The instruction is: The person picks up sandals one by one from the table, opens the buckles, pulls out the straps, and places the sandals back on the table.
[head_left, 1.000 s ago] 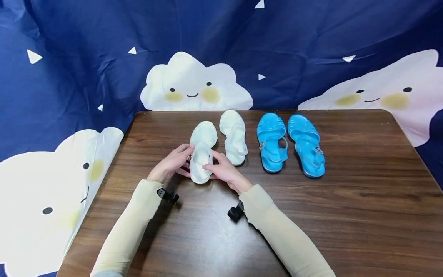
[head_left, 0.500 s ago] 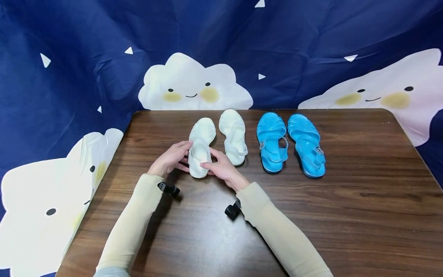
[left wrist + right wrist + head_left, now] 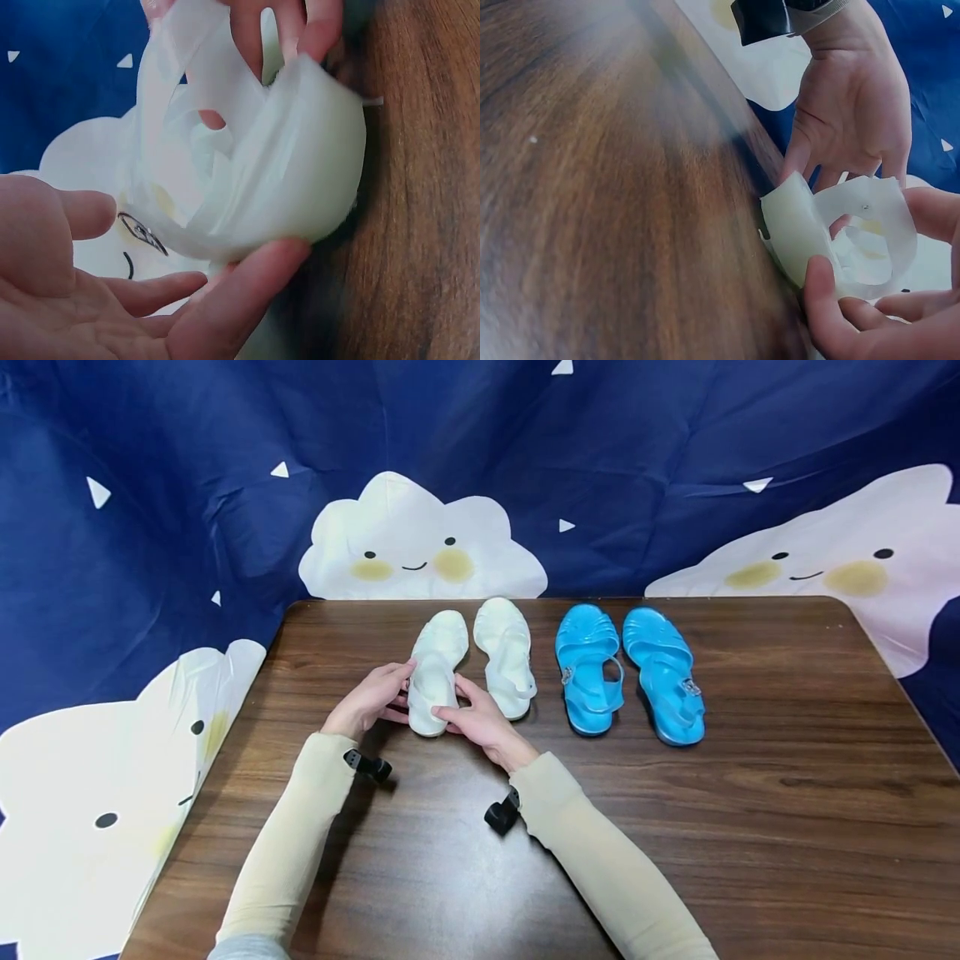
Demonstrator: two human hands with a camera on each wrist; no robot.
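A white jelly sandal points its toe toward the far edge of the table, both hands at its heel half. My left hand holds its left side, fingers along the sole edge near a small metal buckle. From the other side my right hand grips the heel, thumb on top of it; in the right wrist view the right thumb presses the heel's outer wall. The matching white sandal lies just to the right, its toe at the far edge.
Farther right, a pair of blue jelly sandals lies toes away, the left blue sandal near the right blue sandal. All are on a dark wood table, with a blue cloud-print cloth hanging behind.
The gripped white sandal has slid away toward the far edge, its toe now nearly level with its mate. Both hands moved forward with it; the other sandals have stayed put.
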